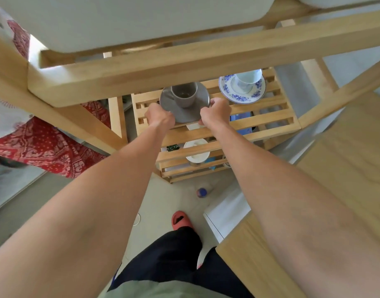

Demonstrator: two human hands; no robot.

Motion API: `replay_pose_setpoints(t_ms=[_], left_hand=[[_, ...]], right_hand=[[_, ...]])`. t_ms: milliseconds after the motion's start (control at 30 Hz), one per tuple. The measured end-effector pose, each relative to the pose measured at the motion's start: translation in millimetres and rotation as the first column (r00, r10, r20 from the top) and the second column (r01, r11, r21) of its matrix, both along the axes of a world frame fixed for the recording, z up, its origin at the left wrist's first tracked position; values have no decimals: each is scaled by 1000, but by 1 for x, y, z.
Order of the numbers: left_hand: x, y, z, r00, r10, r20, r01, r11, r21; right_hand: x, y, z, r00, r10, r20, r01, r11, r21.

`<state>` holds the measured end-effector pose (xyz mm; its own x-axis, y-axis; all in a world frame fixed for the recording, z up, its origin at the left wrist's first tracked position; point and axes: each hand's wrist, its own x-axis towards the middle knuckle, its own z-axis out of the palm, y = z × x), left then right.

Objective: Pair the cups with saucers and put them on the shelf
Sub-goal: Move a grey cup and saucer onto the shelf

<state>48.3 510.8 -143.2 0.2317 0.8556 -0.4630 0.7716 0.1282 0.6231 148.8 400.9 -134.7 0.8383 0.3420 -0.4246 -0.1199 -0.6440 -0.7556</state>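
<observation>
1. Head view, centre of the frame: both hands hold the grey saucer by opposite edges, with the grey cup standing upright on it. The left hand grips the saucer's left rim and the right hand its right rim; on each hand the fingers are curled closed onto the edge.

2. The key relation: the saucer lies between the two hands and just beyond them, over the slatted shelf. I cannot tell whether its underside touches the slats or hangs just above them. Neither hand is clearly nearer; the hold is even, and the cup sits near the saucer's far side, not at its centre.

3. Upper right of centre: a blue-patterned saucer with a white cup already stands on the same shelf, close beside the grey pair but apart from it. Setting down should keep that gap.

4. Hidden or unclear: a wooden beam crosses the top of the frame and cuts off both cups' far rims. The fingertips under the grey saucer are out of sight. White dishes on a lower tier show only through the slats.
</observation>
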Motion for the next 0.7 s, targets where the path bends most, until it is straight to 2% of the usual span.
replay_pose_setpoints(t_ms=[200,333,467,533,633,700], left_hand=[[8,11,3,999,-32,11,32,998,-44],[8,6,9,996,23,91,-17,997,-69],[-7,-23,17,964,77,254,-57,995,-83],[-20,-48,21,954,18,298,-22,1000,10],[-30,-86,24,950,-142,279,82,973,216],[-30,-111,34,941,-192,279,131,966,223]], right_hand=[[8,9,1,1000,3,19,-3,1000,8],[6,7,5,999,-38,27,38,999,-3],[-17,-21,11,995,-52,90,46,997,68],[-31,-42,14,994,-32,107,22,996,92],[-46,-77,27,994,-23,102,11,993,122],[-53,-106,40,992,-68,102,52,987,150]])
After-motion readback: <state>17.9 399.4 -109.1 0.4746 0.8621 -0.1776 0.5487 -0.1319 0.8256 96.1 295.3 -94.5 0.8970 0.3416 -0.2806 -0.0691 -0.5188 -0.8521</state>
